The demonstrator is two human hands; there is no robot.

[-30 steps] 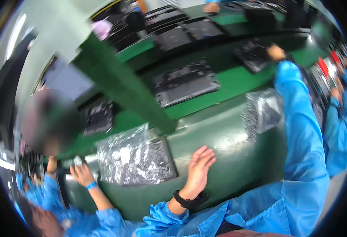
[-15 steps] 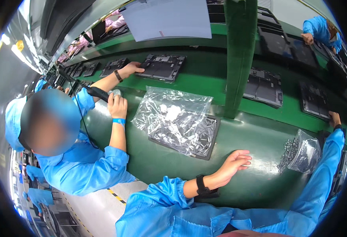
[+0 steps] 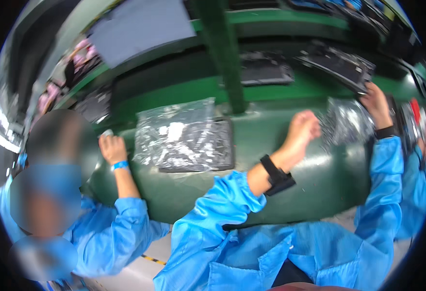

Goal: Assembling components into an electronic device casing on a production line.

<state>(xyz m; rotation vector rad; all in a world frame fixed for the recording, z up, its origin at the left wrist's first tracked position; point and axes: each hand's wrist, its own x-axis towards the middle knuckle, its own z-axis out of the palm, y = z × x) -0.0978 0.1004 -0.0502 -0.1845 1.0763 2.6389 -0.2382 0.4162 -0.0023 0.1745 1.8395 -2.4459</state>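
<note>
Both your hands rest on the green table: left hand loosely curled, grasping nothing; right hand gripping a dark panel at the far right edge, beside a clear bag.

Left hand rests loosely curled on the green counter beside a small crinkled clear plastic bag; right hand grips its far edge, probably. Co-worker's hand near a larger bagged dark panel.

A long green table holds a big clear bag with dark parts on the left, a small shiny bag on the right, and black trays farther back.
</note>
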